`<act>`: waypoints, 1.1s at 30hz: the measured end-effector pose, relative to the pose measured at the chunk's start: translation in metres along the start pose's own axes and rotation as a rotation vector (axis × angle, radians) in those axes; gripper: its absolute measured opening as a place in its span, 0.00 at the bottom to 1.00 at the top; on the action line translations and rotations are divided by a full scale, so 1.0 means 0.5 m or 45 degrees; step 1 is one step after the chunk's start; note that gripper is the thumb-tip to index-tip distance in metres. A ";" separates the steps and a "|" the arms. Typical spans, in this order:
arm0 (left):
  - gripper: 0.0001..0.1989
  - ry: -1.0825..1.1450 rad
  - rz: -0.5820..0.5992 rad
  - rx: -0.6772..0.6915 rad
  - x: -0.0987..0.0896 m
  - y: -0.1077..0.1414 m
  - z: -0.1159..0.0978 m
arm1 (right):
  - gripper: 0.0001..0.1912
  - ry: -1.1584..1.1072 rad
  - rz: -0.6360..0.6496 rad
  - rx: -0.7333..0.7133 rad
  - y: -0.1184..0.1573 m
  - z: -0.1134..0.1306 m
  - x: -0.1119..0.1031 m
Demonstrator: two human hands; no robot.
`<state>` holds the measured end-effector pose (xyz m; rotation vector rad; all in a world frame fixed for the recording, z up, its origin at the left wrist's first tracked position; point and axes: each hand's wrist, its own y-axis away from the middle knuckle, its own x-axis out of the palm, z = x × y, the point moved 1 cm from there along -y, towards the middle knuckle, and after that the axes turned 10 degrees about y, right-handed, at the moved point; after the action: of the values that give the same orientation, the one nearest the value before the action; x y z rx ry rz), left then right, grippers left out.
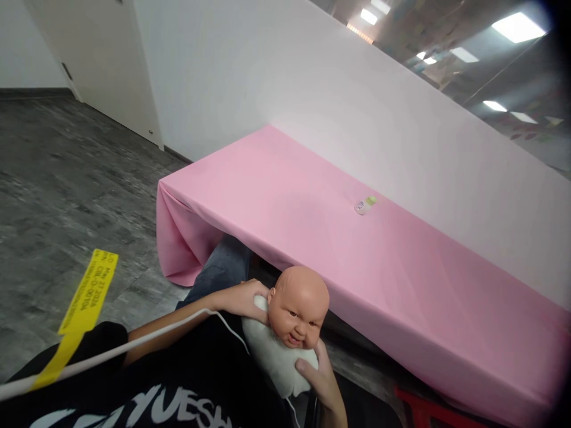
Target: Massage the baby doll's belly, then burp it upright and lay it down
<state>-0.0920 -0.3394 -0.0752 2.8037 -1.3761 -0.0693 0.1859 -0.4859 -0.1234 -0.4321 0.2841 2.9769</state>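
Observation:
A baby doll [300, 306] with a bald, hard head and a soft white body [272, 356] is held against the front of a black shirt, its face turned upward. My left hand [247, 298] grips the upper body beside the doll's ear, some fingers hidden behind it. On the other side, my right hand [317, 374] wraps around the white body just below the chin, thumb in front. The doll's lower body and any limbs are not clearly visible.
A table with a pink cloth [285, 196] stands before me along a white partition [357, 107]. On it lies a small pale item with a green end [366, 205]. A white cable [160, 330] with a yellow tag [89, 291] crosses my left side. Something red [428, 410] is at lower right.

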 end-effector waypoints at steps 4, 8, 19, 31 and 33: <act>0.21 0.015 0.175 0.125 -0.029 -0.003 -0.010 | 0.29 -0.031 -0.007 0.006 0.004 -0.008 0.010; 0.21 0.124 0.258 0.145 -0.087 -0.005 0.036 | 0.26 -0.108 -0.151 0.074 0.016 -0.019 0.021; 0.23 -0.217 0.070 0.030 -0.110 -0.014 0.144 | 0.26 -0.374 -0.125 0.247 0.027 -0.023 0.001; 0.21 -0.120 -0.053 -0.010 -0.061 -0.055 0.210 | 0.35 -0.419 -0.191 0.294 0.025 -0.035 0.005; 0.20 -0.189 -0.060 -0.010 -0.062 -0.058 0.212 | 0.36 -0.422 -0.143 0.297 0.024 -0.031 0.007</act>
<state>-0.0933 -0.2967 -0.1810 2.8763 -1.3333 -0.2888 0.1848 -0.5006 -0.1370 0.0686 0.5407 2.7972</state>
